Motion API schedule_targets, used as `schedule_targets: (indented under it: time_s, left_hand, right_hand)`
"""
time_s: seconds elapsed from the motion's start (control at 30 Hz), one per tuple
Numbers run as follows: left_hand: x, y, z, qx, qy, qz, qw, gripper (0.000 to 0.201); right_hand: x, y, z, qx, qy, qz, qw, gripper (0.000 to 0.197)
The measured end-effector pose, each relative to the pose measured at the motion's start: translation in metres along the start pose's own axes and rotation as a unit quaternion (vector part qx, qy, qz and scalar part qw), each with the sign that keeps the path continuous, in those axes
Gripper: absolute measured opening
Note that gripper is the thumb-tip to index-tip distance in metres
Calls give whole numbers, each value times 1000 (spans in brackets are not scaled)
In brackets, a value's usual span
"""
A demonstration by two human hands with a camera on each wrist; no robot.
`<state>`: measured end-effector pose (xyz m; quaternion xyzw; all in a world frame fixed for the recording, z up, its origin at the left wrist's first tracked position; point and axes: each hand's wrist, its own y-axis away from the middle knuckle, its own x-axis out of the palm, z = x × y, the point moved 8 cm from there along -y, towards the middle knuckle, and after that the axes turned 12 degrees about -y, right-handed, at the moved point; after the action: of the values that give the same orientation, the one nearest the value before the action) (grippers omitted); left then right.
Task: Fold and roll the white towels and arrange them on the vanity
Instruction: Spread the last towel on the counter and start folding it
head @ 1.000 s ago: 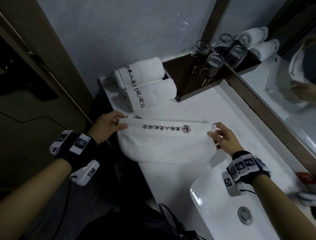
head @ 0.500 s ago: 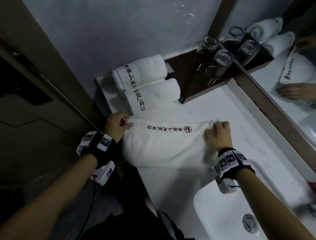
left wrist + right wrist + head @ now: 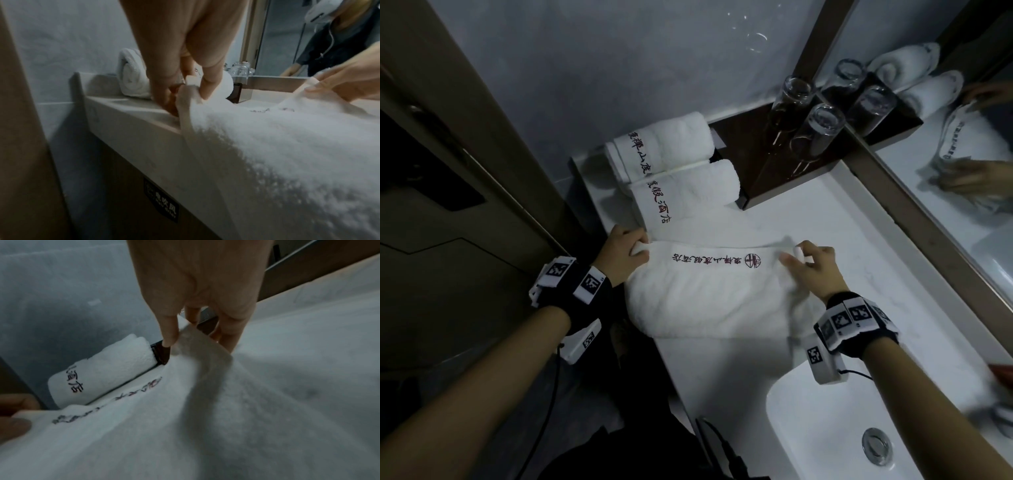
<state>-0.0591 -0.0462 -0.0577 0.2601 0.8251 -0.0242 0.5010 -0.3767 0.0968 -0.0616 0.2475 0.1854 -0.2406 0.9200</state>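
Note:
A white towel (image 3: 709, 294) with dark embroidered lettering lies folded on the white vanity top (image 3: 825, 240), its near part draped over the front edge. My left hand (image 3: 625, 255) pinches the towel's far left corner (image 3: 191, 91). My right hand (image 3: 808, 265) pinches the far right corner (image 3: 191, 337), lifted a little off the counter. Two rolled white towels (image 3: 671, 147) (image 3: 688, 192) lie side by side at the back left against the wall.
A dark wooden tray (image 3: 750, 164) with upturned glasses (image 3: 815, 137) stands behind the towel by the mirror (image 3: 962, 154). The white sink basin (image 3: 825, 428) with its drain lies at the near right. A dark door panel (image 3: 448, 205) stands left of the vanity.
Both hands have carried the towel's far edge farther onto the counter toward the rolled towels and lowered it. The towel now lies flatter, and both hands keep their pinch on the corners.

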Motion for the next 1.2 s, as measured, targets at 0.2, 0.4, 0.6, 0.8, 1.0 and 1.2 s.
schedule_targets:
  time_s: [0.2, 0.4, 0.6, 0.8, 1.0, 1.2]
  left_hand:
    - [-2, 0, 23, -49, 112, 20, 992, 10]
    - [-4, -1, 31, -75, 249, 59, 964, 12]
    - [-10, 0, 44, -100, 306, 6, 947, 17]
    - [-18, 2, 36, -75, 264, 6, 962, 16]
    - [-73, 28, -8, 26, 261, -15, 965, 12]
    - [-137, 78, -63, 139, 347, 22, 927, 19]
  right_hand:
    - [12, -3, -8, 34, -11, 52, 998, 34]
    - [0, -6, -10, 71, -121, 53, 989, 29]
    - [-17, -5, -9, 67, -222, 1, 973, 33]
    - [-23, -7, 4, 18, 64, -24, 998, 34]
    - [-17, -2, 58, -104, 147, -52, 982, 18]
    - [-28, 10, 112, -244, -109, -96, 959, 15]
